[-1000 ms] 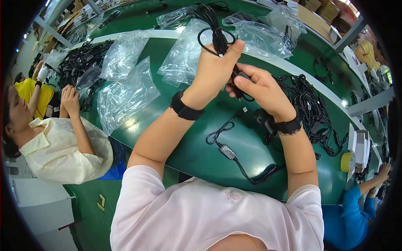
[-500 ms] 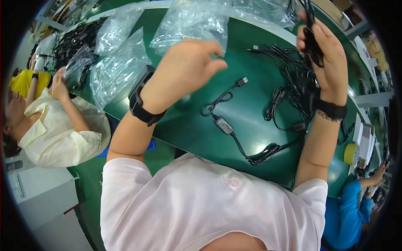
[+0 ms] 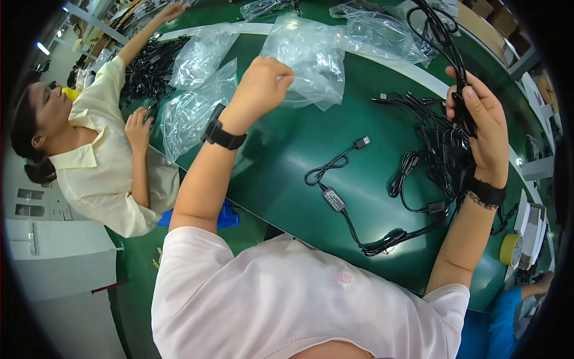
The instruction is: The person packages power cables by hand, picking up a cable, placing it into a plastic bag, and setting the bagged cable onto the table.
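Noted at far left, a co-worker in a pale yellow shirt, with one arm stretched toward the far side and the other hand low beside a heap of black cables; next, on the green surface, two clear plastic bags, crumpled and partly overlapping; then, of the person's own hands, the left hand, raised, with fingers curled in toward the thumb, at the near-left edge of a larger clear bag; cannot tell whether touching or gripping that bag; near the middle, a black USB cable with an inline box, laid out from plug to gathered strands; right of that, a looped black cable, beside a tangled cable pile; above that pile, the right hand, closed around a black cable bundle, rising toward the top edge; further right, a yellow tape roll just beside a white box; at lower right, a blue sleeve, partly cut off.
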Motion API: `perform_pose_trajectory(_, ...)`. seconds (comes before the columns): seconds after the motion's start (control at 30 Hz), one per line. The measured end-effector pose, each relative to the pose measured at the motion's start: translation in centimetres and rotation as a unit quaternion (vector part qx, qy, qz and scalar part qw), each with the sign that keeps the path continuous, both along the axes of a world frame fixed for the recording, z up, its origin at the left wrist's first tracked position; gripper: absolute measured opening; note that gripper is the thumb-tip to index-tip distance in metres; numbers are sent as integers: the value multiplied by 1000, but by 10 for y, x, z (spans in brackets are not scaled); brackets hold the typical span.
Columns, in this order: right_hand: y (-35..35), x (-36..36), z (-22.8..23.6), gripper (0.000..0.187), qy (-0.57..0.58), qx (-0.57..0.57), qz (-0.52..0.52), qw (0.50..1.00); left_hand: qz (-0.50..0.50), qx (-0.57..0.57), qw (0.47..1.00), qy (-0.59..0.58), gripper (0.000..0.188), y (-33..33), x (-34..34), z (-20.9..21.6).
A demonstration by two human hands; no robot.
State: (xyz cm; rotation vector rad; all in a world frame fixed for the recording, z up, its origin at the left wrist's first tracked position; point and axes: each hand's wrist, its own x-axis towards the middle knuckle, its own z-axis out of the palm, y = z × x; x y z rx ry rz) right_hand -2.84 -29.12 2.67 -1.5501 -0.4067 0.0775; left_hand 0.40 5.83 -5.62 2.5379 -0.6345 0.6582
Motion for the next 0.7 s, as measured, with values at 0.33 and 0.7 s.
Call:
perform_pose_trajectory(0.33, -23, 5, 10, 38, -13, 42, -16, 999, 38, 56, 997, 26, 15, -15, -63, 8)
perform_pose_trajectory(0.7, -20, 18, 2, 40, 8, 60, -27, 998, -97, 164, 980, -59, 21, -43, -63, 5)
